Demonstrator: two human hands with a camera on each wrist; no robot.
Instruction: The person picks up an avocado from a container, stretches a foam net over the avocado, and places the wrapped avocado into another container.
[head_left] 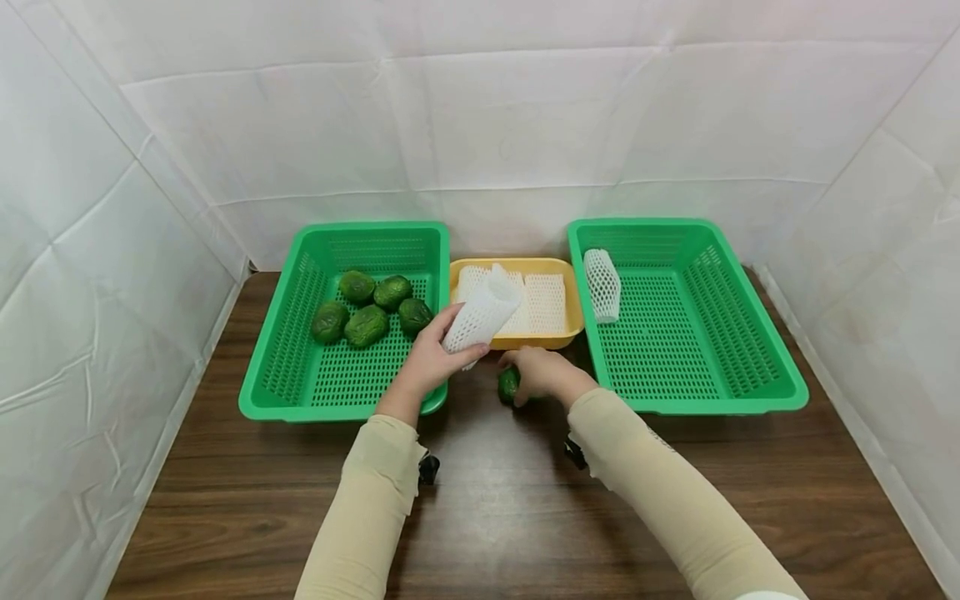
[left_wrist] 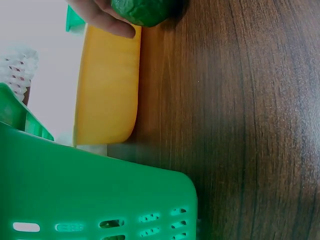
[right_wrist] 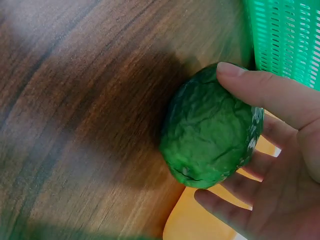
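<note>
In the head view, my left hand (head_left: 431, 358) grips a white foam net sleeve (head_left: 483, 315), which is tilted with its upper end open. My right hand (head_left: 547, 372) holds a wrinkled green avocado (head_left: 508, 385) low over the table, just in front of the yellow tray (head_left: 536, 342). The right wrist view shows the avocado (right_wrist: 210, 132) between the thumb (right_wrist: 270, 90) and the fingers. Several foam net sleeves (head_left: 545, 302) lie flat in the tray. The left wrist view catches only part of the avocado (left_wrist: 142, 9) and of the netting (left_wrist: 17, 67).
A green basket (head_left: 258, 387) on the left contains several avocados (head_left: 367, 327). In the right green basket (head_left: 780, 392), one foam net sleeve (head_left: 602, 286) leans at the left wall. White sheeting (head_left: 510, 125) surrounds the brown wooden table (head_left: 495, 517).
</note>
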